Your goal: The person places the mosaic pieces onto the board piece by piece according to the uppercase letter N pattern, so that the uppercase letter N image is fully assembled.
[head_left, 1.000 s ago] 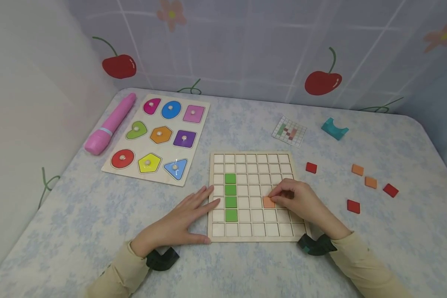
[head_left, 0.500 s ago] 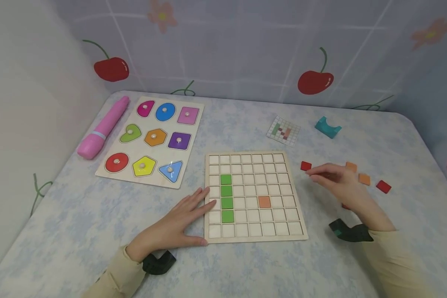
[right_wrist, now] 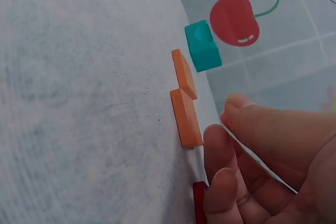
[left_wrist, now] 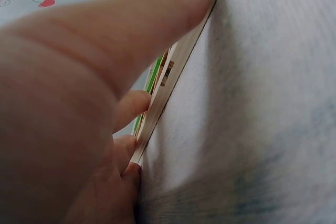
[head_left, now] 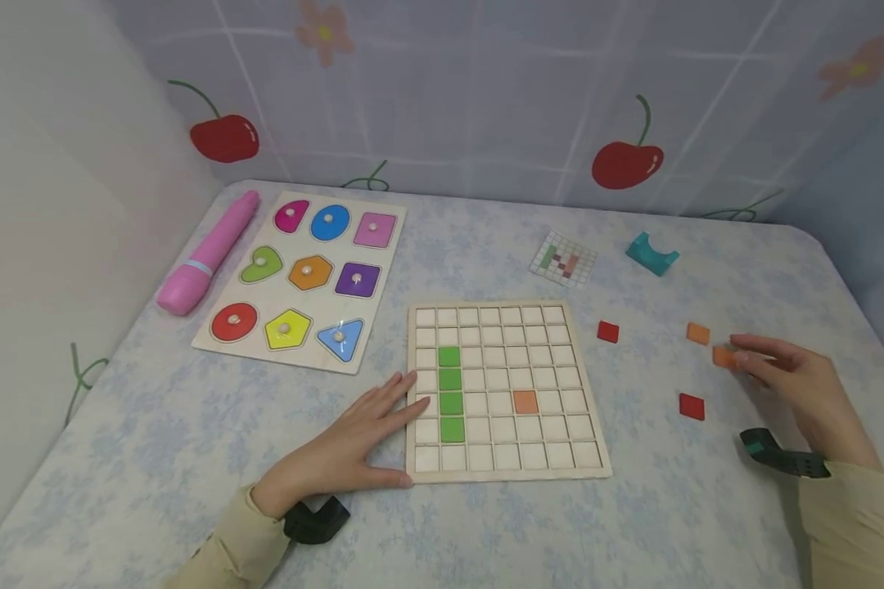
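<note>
My left hand (head_left: 346,446) lies with spread fingers along the left edge of a wooden grid board (head_left: 486,473); the left wrist view shows the thumb (left_wrist: 157,11) against the board's side. Green square tiles (head_left: 451,379) form a column in the grid, and one orange tile (head_left: 525,402) sits in a cell further right. Off to the right, my right hand (head_left: 803,388) reaches to a loose orange tile (head_left: 723,357) on the table. Thumb and fingers stay apart beside that tile (right_wrist: 186,121) in the right wrist view; whether they touch it I cannot tell.
Another orange tile (head_left: 698,333) and red tiles (head_left: 608,331) lie right of the board; one red tile (right_wrist: 199,203) is partly hidden by my fingers. Behind are a pattern card (head_left: 563,258) and a teal block (head_left: 651,254). A shape puzzle (head_left: 305,298) and pink wand (head_left: 209,255) lie left.
My right hand has let go of the orange tile, leaving it in the grid, and moved right across the table to a loose orange tile. The left hand stays on the board.
</note>
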